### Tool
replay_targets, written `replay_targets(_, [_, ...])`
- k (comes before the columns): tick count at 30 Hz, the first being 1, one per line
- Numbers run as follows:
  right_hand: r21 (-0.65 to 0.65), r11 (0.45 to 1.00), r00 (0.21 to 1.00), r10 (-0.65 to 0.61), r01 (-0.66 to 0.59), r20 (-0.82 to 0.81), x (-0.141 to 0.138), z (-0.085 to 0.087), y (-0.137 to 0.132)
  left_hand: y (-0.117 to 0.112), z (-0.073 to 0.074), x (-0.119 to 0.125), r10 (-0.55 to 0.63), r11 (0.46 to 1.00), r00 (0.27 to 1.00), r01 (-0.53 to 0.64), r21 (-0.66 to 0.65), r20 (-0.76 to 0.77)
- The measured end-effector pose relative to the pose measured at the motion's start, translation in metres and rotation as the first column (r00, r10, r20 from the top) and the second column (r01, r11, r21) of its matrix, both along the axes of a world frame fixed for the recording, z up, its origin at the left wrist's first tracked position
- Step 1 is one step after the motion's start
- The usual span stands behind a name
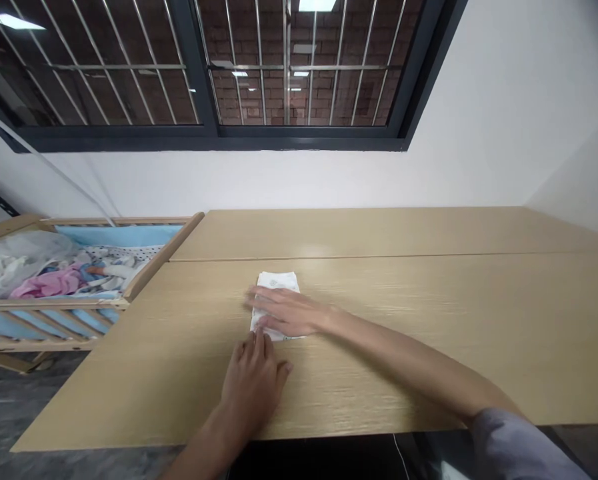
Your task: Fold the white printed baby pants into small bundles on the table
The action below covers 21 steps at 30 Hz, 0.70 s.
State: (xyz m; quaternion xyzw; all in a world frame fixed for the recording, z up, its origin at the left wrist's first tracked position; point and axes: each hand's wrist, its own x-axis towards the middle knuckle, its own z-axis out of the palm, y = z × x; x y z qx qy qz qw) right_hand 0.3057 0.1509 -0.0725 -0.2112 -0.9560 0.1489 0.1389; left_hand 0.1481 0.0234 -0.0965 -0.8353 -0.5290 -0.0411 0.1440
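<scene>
Below a dark-framed window [309, 138], a pale wooden table [429, 320] runs along the white wall [329, 180], with a blue-lined wooden cot [166, 259] beside its left end. On the table, left of its middle, lies a small white piece [277, 280], cloth or paper, faintly printed. Across it stretches the person's right hand [289, 313], its grip open, fingers blurred. At its near edge are the left hand's [253, 377] fingertips; whether that grip pinches it cannot be told.
</scene>
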Motion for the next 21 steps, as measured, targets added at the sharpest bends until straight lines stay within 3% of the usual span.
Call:
replay_targets(2, [-0.055, 0.992, 0.992, 0.118, -0.116, 0.048, -0.010, -0.014, -0.002, -0.011, -0.012, 0.002, 0.040, 0.999, 0.999, -0.041, 0.015, 0.024])
replay_targets(4, [-0.085, 0.989, 0.986, 0.132, -0.124, 0.098, -0.016, -0.028, 0.007, -0.013, -0.017, 0.004, 0.068, 0.998, 0.997, -0.067, -0.005, 0.044])
replay_targets(7, [-0.070, 0.997, 0.987, 0.035, -0.025, 0.156, -0.017, -0.043, 0.035, -0.009, -0.016, 0.002, 0.088, 0.995, 0.994, -0.084, -0.055, 0.058])
replay_targets(12, [0.034, 0.988, 0.977, -0.154, 0.151, 0.146, -0.010, -0.048, 0.088, -0.006, -0.011, -0.003, 0.104, 0.987, 0.993, -0.097, -0.125, 0.058])
replay_targets(16, [0.048, 0.983, 0.975, -0.181, 0.176, 0.129, -0.008, -0.043, 0.094, -0.003, -0.006, -0.008, 0.086, 0.986, 0.992, -0.070, -0.154, 0.096])
replay_targets(21, [0.069, 0.967, 0.969, -0.247, 0.247, -0.001, 0.011, -0.004, 0.048, 0.008, 0.001, -0.028, 0.019, 0.976, 0.968, 0.037, -0.215, 0.252])
